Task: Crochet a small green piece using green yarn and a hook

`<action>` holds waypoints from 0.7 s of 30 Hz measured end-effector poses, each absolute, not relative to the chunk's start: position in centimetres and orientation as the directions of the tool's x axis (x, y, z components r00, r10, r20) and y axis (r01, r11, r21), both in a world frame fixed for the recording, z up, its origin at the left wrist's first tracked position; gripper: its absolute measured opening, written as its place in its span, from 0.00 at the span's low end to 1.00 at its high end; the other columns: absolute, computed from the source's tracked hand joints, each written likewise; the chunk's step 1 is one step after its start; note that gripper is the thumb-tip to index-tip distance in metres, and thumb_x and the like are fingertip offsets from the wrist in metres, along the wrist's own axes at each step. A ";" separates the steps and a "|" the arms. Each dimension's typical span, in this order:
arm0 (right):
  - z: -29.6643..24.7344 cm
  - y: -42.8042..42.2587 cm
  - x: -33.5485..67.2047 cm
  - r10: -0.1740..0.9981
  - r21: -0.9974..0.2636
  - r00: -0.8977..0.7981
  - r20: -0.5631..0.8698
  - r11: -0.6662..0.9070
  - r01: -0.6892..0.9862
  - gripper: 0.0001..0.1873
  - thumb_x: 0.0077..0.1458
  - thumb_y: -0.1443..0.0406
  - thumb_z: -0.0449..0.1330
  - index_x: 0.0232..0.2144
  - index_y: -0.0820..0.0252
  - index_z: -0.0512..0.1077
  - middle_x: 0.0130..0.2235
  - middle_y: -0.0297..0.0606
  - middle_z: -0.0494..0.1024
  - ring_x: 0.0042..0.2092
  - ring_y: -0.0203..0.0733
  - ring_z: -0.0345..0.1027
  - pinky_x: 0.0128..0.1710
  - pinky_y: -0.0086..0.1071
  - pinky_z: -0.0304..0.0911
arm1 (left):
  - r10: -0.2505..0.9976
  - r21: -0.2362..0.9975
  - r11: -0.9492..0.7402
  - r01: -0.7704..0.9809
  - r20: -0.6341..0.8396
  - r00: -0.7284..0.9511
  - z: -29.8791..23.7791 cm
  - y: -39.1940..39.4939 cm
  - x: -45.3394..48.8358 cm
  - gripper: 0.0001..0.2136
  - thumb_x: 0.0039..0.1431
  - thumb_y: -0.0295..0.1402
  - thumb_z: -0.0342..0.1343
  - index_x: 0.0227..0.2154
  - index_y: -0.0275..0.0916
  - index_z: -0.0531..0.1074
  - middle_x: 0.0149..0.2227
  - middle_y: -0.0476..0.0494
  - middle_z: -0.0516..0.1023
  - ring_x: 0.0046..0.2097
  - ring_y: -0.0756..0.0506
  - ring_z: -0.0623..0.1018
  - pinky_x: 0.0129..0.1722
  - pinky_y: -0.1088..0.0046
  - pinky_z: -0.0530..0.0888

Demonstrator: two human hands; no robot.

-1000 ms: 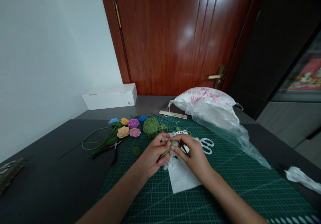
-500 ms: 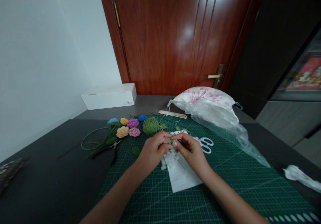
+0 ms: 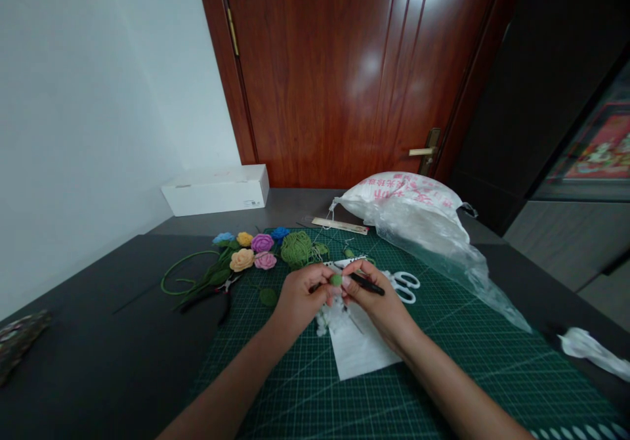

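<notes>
Drawn slightly apart since the earlier view, the left hand (image 3: 299,301) and right hand (image 3: 378,302) now leave a small green crocheted ball (image 3: 336,280) showing between them, pinched narrowly by the fingertips of both. The right hand also grips a slim black crochet hook (image 3: 367,284), which points in at the ball. The ball sits just above a tuft of white stuffing (image 3: 329,318), at the edge of a sheet of white paper (image 3: 363,354). It should be very light and soft, squashing easily, so a gentle fingertip pinch around its sides would suit it best; the hook wants holding by its handle. Its yarn looks matt olive, stitches too small to tell. A ball of green yarn (image 3: 296,249) lies at eleven o'clock from the hands, white scissors (image 3: 404,287) at three o'clock, both on a green cutting mat (image 3: 275,387)
</notes>
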State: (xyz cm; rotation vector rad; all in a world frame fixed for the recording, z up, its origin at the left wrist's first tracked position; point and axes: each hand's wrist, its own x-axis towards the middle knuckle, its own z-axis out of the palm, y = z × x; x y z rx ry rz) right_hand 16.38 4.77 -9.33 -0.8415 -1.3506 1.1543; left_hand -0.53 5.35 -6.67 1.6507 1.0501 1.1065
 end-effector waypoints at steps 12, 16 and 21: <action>-9.4 4.7 16.0 0.948 -0.956 -0.129 0.291 0.286 -0.058 0.19 0.55 0.49 0.68 0.27 0.57 0.74 0.24 0.29 0.70 0.25 0.36 0.60 0.27 0.30 0.55 | 0.915 0.801 -0.395 0.451 0.298 0.272 -6.9 4.8 -0.5 0.12 0.50 0.24 0.61 0.15 0.39 0.69 0.18 0.54 0.68 0.24 0.49 0.66 0.27 0.73 0.57; -9.7 5.2 16.1 0.968 -0.970 -0.175 0.181 0.146 -0.196 0.25 0.51 0.43 0.67 0.25 0.57 0.70 0.21 0.28 0.67 0.23 0.35 0.61 0.25 0.29 0.58 | 0.899 0.782 -0.435 0.446 0.354 0.257 -6.3 4.3 -0.3 0.09 0.55 0.25 0.60 0.21 0.40 0.75 0.23 0.52 0.74 0.28 0.48 0.70 0.33 0.73 0.62; -9.3 4.9 16.2 0.970 -0.940 -0.231 0.080 -0.004 -0.341 0.24 0.47 0.45 0.72 0.26 0.58 0.71 0.24 0.29 0.69 0.26 0.33 0.62 0.27 0.28 0.61 | 0.901 0.816 -0.432 0.383 0.368 0.231 -6.0 4.4 -0.3 0.04 0.54 0.26 0.60 0.31 0.40 0.78 0.22 0.54 0.75 0.25 0.49 0.71 0.30 0.74 0.64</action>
